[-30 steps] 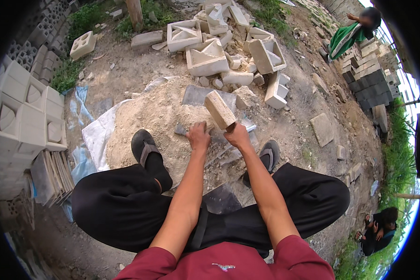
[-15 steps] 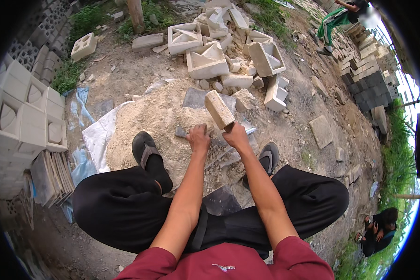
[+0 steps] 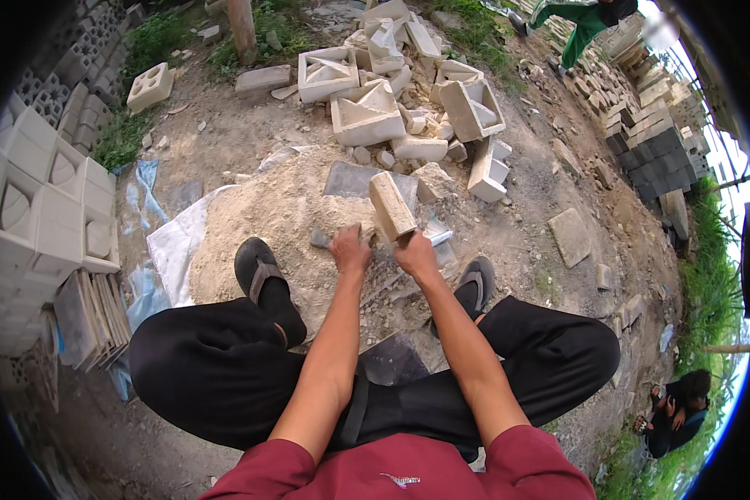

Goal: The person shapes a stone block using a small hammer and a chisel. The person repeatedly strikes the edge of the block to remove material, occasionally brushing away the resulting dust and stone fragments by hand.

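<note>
Sand (image 3: 250,208): heaped, bearing grey shard (image 3: 318,239). Left hand (image 3: 352,250): beside shard, fingers curled down; whether gripping, cannot tell. Block (image 3: 392,206): upright-slanted, now lower in view; work apparently at same spot. Right hand (image 3: 417,253): gripping block's near end. Co-worker (image 3: 582,27): shifted toward top edge.

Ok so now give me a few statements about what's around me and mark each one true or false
1. The right grip holds a block-headed tool. True.
2. Both grips are on that tool. False: the left grip is down at the pale powder, beside a small grey piece.
3. A pale block with holes lies left of the wooden post. True.
4. Your feet are bare. False: you wear sandals.
5. Broken pale blocks lie heaped beyond the tool. True.
</note>
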The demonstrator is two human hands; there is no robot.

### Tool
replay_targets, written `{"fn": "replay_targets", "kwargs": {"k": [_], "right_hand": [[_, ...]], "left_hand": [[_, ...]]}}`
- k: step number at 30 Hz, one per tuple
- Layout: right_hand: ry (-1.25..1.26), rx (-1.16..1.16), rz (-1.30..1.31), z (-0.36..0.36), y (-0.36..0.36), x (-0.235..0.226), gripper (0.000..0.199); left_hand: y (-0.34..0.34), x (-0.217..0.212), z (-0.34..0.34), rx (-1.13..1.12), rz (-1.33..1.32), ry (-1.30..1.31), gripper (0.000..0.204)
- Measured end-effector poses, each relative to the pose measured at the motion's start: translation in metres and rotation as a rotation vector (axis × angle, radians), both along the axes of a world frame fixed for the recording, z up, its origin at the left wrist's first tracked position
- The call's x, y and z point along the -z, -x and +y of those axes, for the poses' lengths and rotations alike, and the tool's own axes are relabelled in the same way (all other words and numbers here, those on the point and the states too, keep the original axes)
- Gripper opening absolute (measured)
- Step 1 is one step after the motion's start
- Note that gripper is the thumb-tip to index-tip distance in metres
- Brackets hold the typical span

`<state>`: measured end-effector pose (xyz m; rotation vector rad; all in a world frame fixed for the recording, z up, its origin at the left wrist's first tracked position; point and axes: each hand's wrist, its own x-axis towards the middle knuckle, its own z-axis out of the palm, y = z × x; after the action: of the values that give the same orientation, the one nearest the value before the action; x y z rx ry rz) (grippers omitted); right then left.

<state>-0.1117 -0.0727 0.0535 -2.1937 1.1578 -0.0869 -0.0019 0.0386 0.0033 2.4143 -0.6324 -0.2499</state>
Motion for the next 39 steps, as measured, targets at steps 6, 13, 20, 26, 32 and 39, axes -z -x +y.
{"fn": "replay_targets", "kwargs": {"k": [6, 13, 20, 26, 32, 39], "right_hand": [[-0.052, 0.151, -0.053, 0.055, 0.020, 0.011, 0.048], [-0.050, 0.118, 0.063, 0.022, -0.035, 0.006, 0.049], [-0.057, 0.063, -0.103, 0.046, -0.027, 0.005, 0.052], [-0.011, 0.061, -0.049, 0.054, -0.014, 0.016, 0.051], [0.014, 0.093, -0.187, 0.022, -0.039, 0.010, 0.039], [-0.023, 0.003, 0.042, 0.031, -0.032, 0.012, 0.055]], "left_hand": [[0.005, -0.005, 0.004, -0.273, -0.084, 0.259, 0.042], [-0.003, -0.013, 0.008, -0.289, -0.124, 0.357, 0.044], [-0.014, 0.000, 0.017, -0.400, -0.160, 0.426, 0.043], [-0.015, -0.003, 0.014, -0.472, -0.116, 0.497, 0.041], [-0.017, -0.003, 0.015, -0.465, -0.129, 0.527, 0.041], [-0.020, -0.007, 0.017, -0.535, -0.052, 0.515, 0.044]]}}
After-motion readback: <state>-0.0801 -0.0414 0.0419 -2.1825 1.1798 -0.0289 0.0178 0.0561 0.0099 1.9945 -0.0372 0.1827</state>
